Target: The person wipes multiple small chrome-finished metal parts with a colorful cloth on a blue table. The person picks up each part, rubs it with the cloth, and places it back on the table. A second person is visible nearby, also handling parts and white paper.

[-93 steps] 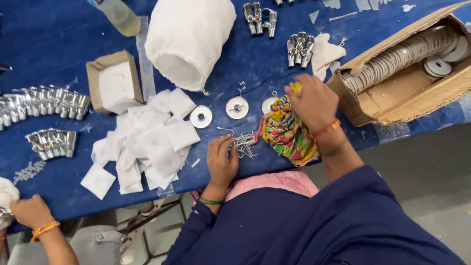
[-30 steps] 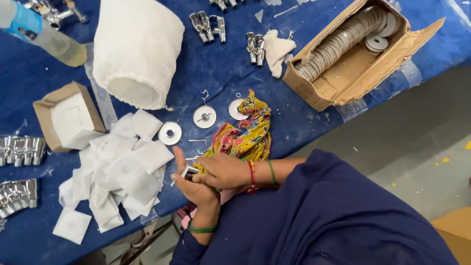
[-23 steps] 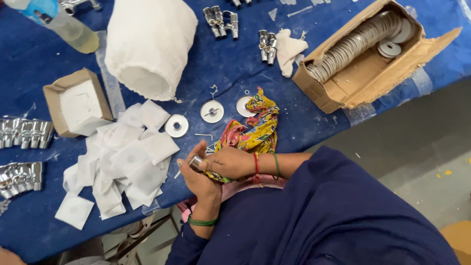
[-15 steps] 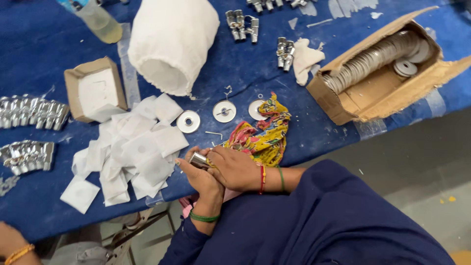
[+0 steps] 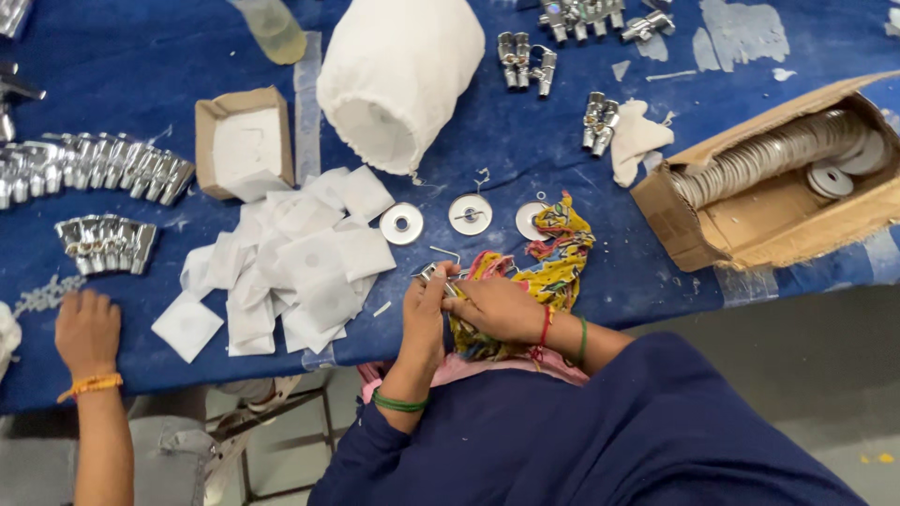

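Item: small chrome fitting (image 5: 429, 274), pinched between your left hand (image 5: 424, 314) and right hand (image 5: 495, 307), both closed on it at the desk (image 5: 94, 84) edge, just left of the multicoloured cloth (image 5: 553, 258). Beyond the cloth lie three flat metal washers (image 5: 470, 215); left of it, white paper squares (image 5: 291, 258). Far left of the cloth, a co-worker's hand (image 5: 87, 330) rests open on the desk.

head cam | looks straight down, from above | blue table (image 5: 712, 187) edge | mid-range

Small shiny metal fitting (image 5: 429, 274) pinched at table edge, just beside multicoloured cloth (image 5: 553, 258), mostly hidden.
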